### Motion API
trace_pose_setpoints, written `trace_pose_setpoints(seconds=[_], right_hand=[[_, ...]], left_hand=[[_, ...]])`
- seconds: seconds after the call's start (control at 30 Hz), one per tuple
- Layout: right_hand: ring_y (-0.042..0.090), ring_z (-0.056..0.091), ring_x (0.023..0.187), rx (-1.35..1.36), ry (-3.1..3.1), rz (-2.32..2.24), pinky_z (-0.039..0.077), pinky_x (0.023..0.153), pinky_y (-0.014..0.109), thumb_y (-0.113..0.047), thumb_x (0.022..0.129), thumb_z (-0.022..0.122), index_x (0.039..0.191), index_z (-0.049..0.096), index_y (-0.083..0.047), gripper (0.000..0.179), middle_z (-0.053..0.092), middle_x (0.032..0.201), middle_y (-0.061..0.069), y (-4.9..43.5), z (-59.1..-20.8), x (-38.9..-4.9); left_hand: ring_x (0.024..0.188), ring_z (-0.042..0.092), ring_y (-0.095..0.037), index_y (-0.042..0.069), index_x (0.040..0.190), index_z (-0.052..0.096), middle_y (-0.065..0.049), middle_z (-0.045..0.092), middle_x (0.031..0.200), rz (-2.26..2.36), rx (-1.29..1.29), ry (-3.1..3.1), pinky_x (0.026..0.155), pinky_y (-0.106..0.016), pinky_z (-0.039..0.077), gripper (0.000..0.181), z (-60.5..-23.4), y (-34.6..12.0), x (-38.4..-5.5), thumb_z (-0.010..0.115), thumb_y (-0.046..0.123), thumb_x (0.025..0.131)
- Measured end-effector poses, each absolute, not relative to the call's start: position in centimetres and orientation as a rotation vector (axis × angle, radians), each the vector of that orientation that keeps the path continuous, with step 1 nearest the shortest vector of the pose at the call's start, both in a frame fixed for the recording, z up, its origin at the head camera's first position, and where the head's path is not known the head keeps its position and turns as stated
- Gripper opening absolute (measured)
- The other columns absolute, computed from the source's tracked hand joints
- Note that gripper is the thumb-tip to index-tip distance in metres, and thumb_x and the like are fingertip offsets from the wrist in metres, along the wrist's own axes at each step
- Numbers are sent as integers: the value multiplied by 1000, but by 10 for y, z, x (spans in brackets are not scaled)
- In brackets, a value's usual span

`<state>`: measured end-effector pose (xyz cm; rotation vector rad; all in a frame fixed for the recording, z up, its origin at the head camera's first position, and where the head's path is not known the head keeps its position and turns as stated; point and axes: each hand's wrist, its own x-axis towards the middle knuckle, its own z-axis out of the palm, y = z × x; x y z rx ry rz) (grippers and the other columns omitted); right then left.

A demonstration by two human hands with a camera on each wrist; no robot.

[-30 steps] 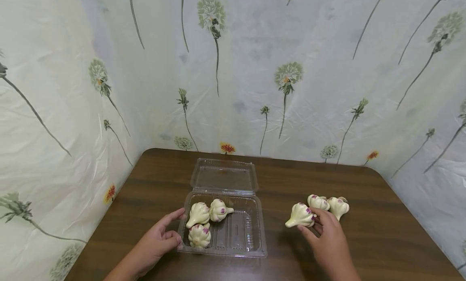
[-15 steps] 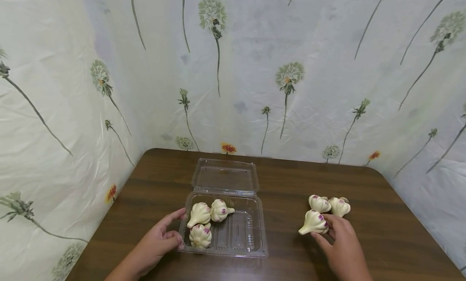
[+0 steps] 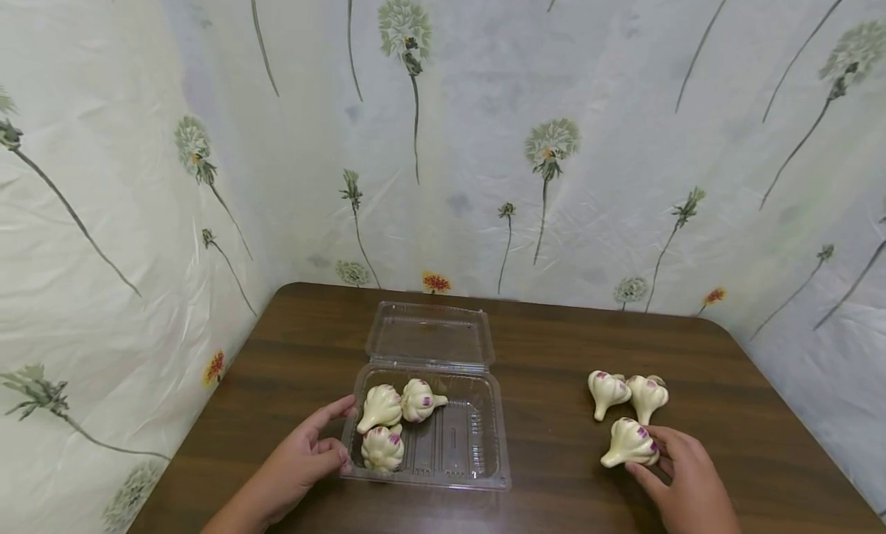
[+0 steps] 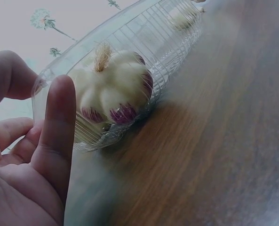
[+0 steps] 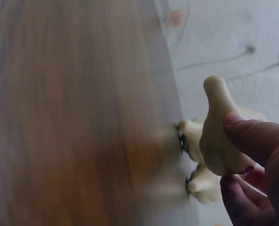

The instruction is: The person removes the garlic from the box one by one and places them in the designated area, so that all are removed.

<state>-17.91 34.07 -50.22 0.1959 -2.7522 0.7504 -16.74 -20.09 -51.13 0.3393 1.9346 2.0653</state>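
Note:
My right hand [image 3: 692, 476] pinches a cream garlic bulb [image 3: 631, 444] with purple patches, its stem pointing left. In the right wrist view the thumb lies along one side of that bulb [image 5: 219, 136] and the fingers are at its base. Just behind stand two more bulbs, a left one [image 3: 608, 392] and a right one [image 3: 648, 398]. My left hand [image 3: 298, 461] grips the left rim of a clear plastic clamshell box [image 3: 453, 442]. Inside, at its left, lie three garlic bulbs [image 3: 382, 448]; one bulb [image 4: 111, 89] shows through the wall in the left wrist view.
The box's clear lid [image 3: 429, 338] is folded back flat on the dark brown wooden table [image 3: 547, 342]. A pale sheet [image 3: 457, 134] printed with dandelions hangs behind the table and along its sides. Bare wood lies between the box and the right-hand bulbs.
My right hand has carried its garlic bulb to the right and nearer to me, leaving the two bulbs behind in fuller view. My left hand and the box have stayed put.

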Motion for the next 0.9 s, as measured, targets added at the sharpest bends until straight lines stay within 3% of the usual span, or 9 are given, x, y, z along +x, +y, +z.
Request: trace_pose_setpoints(seconds=[0.07,0.13,0.4,0.6,0.9], right_hand=[[45,55,114,175,-2795,737,62,82,38,-8,84,87,132,57,13,60,53,128,33,346,-501,-180],[47,54,116,156,-2840,735,61,84,45,-11,86,85,134,55,13,61,51,130,35,350,-501,-180],[50,55,113,94,-2847,697,62,79,44,-13,85,86,131,58,15,60,55,126,37,363,-504,-181],[49,62,108,45,-2925,640,61,77,46,-23,89,85,133,57,16,65,61,124,39,377,-500,-190],[48,70,103,65,-2931,662,62,76,47,-18,86,86,131,56,18,65,63,121,41,393,-500,-199]], left_hand=[[85,63,-10,4,165,22,-27,17,164,2067,339,1935,79,-24,59,79,-512,-201,-168,62,-4,98],[84,63,-10,3,165,22,-27,17,164,2069,340,1937,79,-24,59,79,-512,-201,-168,62,-4,98],[83,63,-9,2,165,21,-29,17,163,2073,343,1939,78,-23,59,79,-512,-201,-168,61,-5,97],[84,63,-9,2,165,21,-29,18,163,2067,350,1947,79,-23,59,79,-512,-201,-167,62,-3,97],[85,63,-9,4,165,23,-27,20,163,2056,340,1955,80,-24,60,79,-513,-202,-169,62,-3,98]])
